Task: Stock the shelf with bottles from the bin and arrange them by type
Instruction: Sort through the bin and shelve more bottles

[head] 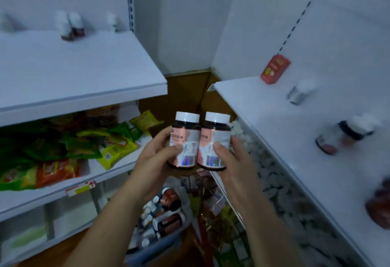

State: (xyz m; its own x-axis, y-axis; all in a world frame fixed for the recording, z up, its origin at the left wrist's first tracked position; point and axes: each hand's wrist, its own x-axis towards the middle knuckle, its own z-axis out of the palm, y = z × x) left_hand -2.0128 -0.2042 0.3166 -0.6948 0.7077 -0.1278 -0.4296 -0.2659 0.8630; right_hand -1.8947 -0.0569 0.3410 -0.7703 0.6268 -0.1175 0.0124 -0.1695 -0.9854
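Dead centre, above the bin (168, 243) at six o'clock, the left hand (155, 159) grips the left bottle (185, 138) and the right hand (234, 161) the touching right bottle (214, 140); clipping the three-o'clock shelf (274, 127) edge could likely jar one loose.

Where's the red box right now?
In the head view, the red box stands at the far end of the right-hand shelf, by the back panel, just beyond a small white-capped bottle.
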